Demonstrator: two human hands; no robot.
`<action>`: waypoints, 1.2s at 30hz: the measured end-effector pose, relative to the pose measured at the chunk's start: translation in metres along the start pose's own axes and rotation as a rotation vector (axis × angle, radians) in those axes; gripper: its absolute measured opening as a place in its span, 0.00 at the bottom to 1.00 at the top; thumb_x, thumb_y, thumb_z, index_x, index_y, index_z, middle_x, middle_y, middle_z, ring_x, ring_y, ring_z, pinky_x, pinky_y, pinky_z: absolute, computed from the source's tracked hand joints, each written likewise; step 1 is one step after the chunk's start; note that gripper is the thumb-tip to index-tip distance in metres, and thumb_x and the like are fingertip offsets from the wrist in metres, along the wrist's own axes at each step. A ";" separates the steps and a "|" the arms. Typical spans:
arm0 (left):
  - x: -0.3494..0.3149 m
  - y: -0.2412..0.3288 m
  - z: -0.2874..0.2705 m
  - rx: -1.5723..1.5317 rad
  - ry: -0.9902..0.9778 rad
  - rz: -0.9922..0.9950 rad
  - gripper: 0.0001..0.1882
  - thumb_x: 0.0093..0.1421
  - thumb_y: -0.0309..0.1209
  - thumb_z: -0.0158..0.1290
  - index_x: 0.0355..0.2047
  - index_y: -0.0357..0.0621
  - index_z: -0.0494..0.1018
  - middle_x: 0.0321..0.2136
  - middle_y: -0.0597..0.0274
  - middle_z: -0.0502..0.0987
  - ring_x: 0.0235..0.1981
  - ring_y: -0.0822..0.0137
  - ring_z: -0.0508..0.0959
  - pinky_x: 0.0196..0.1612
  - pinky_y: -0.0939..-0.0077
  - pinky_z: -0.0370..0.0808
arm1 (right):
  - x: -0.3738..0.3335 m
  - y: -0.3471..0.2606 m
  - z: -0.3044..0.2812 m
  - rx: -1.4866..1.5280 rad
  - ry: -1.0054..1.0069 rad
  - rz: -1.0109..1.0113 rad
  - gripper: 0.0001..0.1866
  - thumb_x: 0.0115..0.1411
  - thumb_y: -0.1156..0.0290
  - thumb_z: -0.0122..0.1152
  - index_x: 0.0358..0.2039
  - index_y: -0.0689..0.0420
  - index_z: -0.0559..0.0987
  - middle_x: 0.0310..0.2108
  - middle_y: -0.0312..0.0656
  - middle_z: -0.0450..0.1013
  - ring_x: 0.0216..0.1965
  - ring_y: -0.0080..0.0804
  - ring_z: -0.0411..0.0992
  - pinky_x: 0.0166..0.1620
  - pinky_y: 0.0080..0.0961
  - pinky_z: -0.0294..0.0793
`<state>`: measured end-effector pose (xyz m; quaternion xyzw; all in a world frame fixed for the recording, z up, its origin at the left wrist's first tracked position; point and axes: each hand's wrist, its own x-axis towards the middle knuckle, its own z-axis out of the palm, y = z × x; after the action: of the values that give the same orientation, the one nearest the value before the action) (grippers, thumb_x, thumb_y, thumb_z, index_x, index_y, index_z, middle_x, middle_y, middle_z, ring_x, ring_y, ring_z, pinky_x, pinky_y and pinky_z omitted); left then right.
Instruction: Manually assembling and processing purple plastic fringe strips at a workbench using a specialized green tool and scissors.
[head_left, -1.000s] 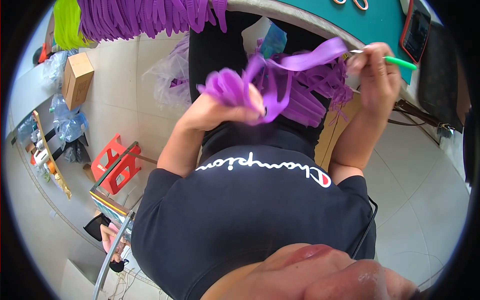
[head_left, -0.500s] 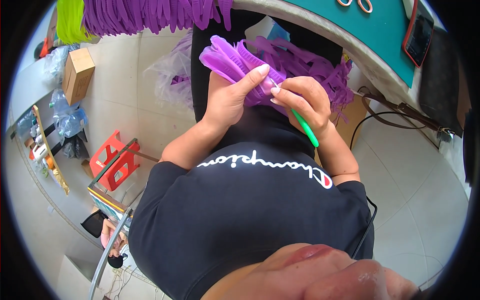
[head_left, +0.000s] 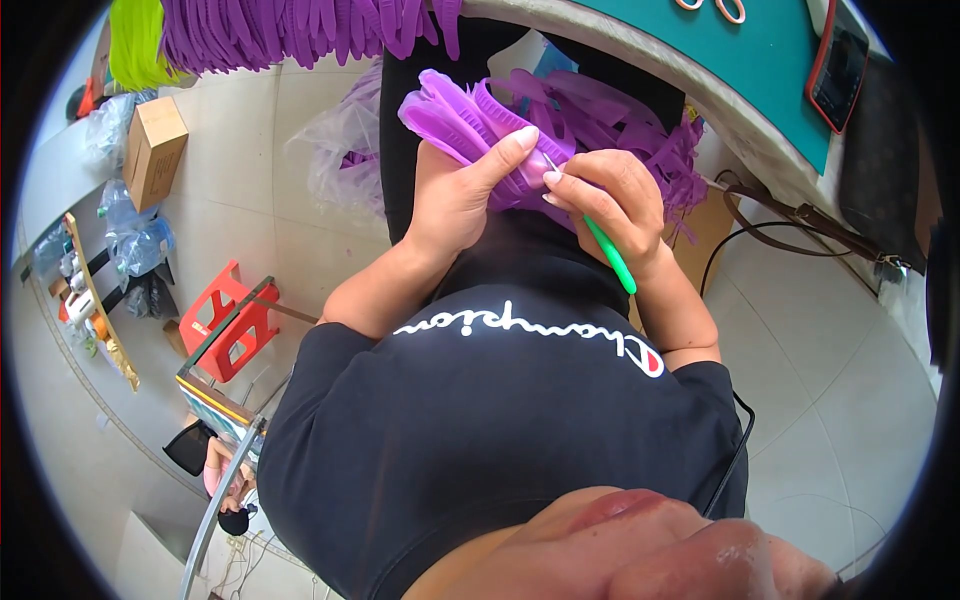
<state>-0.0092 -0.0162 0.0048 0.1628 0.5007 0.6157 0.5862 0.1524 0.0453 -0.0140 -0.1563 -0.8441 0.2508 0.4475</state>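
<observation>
A bundle of soft purple rubber straps (head_left: 450, 118) is gripped in my left hand (head_left: 455, 200), above my lap, their looped ends fanning out to the far left. My left thumb presses on the top strap. In my right hand (head_left: 615, 195) is a slim green-handled tool (head_left: 610, 255), pinched like a pen. Its thin metal tip touches or nearly touches the purple strap beside my left thumb; I cannot tell which. More purple strips (head_left: 640, 135) lie in a loose heap just beyond my right hand.
A row of purple straps (head_left: 290, 30) hangs over the table's edge at the far left, beside lime-green ones (head_left: 138, 45). The green-topped table (head_left: 740, 70) holds scissors (head_left: 730, 10) and a phone (head_left: 838, 80). On the floor stand a cardboard box (head_left: 155, 150) and a red stool (head_left: 235, 320).
My right hand and the tool have shifted very slightly, and a little more of the metal tip shows. My left hand keeps the same hold on the straps.
</observation>
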 end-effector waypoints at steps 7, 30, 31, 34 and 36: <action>-0.003 0.002 0.002 0.140 0.049 0.130 0.06 0.58 0.23 0.57 0.34 0.34 0.74 0.27 0.59 0.79 0.27 0.71 0.79 0.33 0.78 0.77 | 0.007 -0.011 -0.013 -0.117 -0.231 0.324 0.08 0.47 0.79 0.67 0.29 0.60 0.78 0.25 0.40 0.72 0.26 0.35 0.69 0.30 0.27 0.68; 0.033 -0.032 -0.121 0.089 0.359 -0.084 0.14 0.53 0.19 0.60 0.40 0.33 0.74 0.34 0.59 0.78 0.35 0.67 0.79 0.43 0.75 0.75 | 0.004 -0.015 -0.123 1.807 0.253 -0.121 0.17 0.46 0.81 0.69 0.12 0.51 0.69 0.18 0.38 0.75 0.23 0.24 0.71 0.27 0.20 0.71; 0.034 -0.031 -0.135 0.047 0.387 -0.094 0.14 0.54 0.19 0.59 0.41 0.32 0.74 0.35 0.57 0.78 0.36 0.66 0.79 0.44 0.74 0.75 | 0.003 -0.013 -0.139 1.828 0.330 -0.171 0.14 0.46 0.83 0.67 0.14 0.52 0.72 0.19 0.37 0.75 0.24 0.25 0.72 0.28 0.20 0.73; 0.037 -0.033 -0.178 -0.025 0.447 -0.065 0.14 0.56 0.19 0.55 0.44 0.30 0.72 0.39 0.52 0.77 0.40 0.61 0.79 0.47 0.70 0.75 | -0.011 -0.008 -0.191 1.916 0.643 -0.366 0.11 0.46 0.84 0.65 0.15 0.54 0.77 0.22 0.37 0.77 0.25 0.26 0.73 0.30 0.21 0.73; 0.035 -0.030 -0.196 0.003 0.498 -0.066 0.16 0.60 0.21 0.52 0.49 0.30 0.70 0.44 0.53 0.75 0.46 0.63 0.76 0.52 0.69 0.72 | -0.034 0.006 -0.232 1.946 0.747 -0.317 0.10 0.46 0.83 0.65 0.14 0.54 0.77 0.21 0.37 0.76 0.27 0.25 0.72 0.30 0.20 0.71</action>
<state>-0.1561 -0.0742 -0.1203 -0.0095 0.6355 0.6167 0.4644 0.3649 0.0990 0.0692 0.3151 -0.0984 0.6946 0.6392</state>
